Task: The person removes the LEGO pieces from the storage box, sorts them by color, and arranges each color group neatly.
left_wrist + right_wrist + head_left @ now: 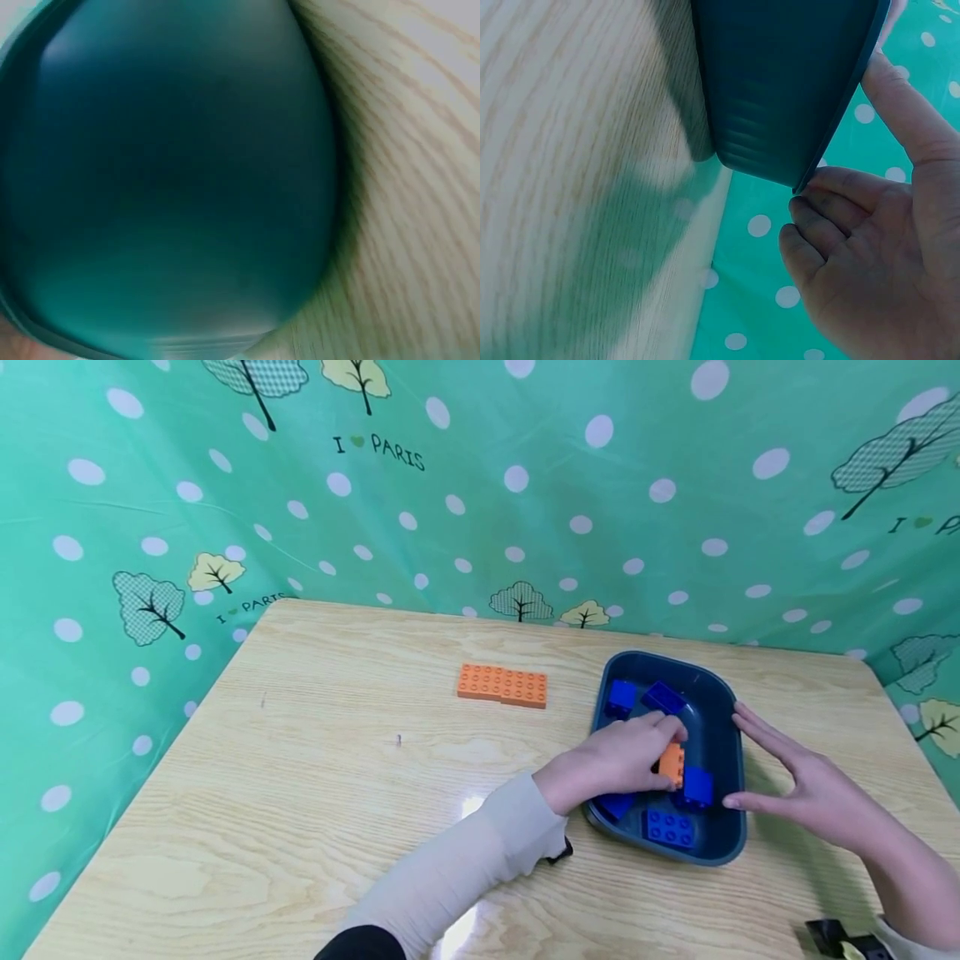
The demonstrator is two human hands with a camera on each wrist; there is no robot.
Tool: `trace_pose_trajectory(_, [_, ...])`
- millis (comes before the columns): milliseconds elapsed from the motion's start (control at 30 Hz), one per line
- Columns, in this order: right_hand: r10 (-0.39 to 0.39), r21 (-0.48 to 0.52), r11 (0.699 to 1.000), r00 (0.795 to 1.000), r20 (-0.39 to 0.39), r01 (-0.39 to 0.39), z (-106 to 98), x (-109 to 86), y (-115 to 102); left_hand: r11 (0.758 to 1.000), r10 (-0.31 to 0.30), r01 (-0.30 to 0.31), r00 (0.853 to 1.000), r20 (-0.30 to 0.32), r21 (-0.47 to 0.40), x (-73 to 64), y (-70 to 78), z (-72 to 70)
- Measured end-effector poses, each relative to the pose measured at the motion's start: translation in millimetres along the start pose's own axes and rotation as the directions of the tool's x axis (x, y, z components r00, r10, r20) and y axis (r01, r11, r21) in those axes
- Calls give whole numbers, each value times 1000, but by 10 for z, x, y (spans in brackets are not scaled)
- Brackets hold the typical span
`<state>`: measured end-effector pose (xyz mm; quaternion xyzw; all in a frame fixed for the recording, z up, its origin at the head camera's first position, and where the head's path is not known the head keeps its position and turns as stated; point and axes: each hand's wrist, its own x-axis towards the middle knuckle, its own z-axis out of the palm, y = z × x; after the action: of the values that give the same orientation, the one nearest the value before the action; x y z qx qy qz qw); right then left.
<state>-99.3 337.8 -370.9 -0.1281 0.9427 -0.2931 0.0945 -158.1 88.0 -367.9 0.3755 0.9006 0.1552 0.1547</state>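
Note:
My left hand [626, 752] reaches down into a dark blue plastic bin [716, 722] and pinches an orange toy building brick [672, 766] between thumb and fingers. Beside that brick lies a blue brick [697, 787]. Another blue brick [670, 828] sits studs up at the bin's near end, and more blue ones lie around the hand, partly hidden by it. On the bin's right rim rest the fingertips and thumb of my right hand [810, 785], spread with fingers fairly straight. The right wrist view shows this hand [877, 247] against the rim from outside.
Two orange bricks [502, 685] lie end to end on the wooden table [300, 777], left of the bin. A green dotted cloth [480, 485] hangs behind the table. In the left wrist view the bin's outer wall [172, 172] fills most of the picture.

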Motion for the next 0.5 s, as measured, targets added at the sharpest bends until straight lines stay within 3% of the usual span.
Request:
trace_pose_trajectory(100, [9,1,1000,1000,7,-9,2,1,-1,996,29,-36,996,-83,-83,-32,-31,-50])
trace_pose_trajectory(233, [21,1,1000,1000,19,-21,-8,9,-8,968,83,-133,970,-228,-214,-95,-128,-160])
trace_pose_trajectory(367, [31,8,999,999,26,-31,-20,11,-10,884,71,-208,945,-320,-419,-175,-261,-298])
trace_pose_trajectory(500, [25,16,1000,999,21,-25,-18,11,-9,803,-14,-191,941,-338,-565,-275,-423,-447])
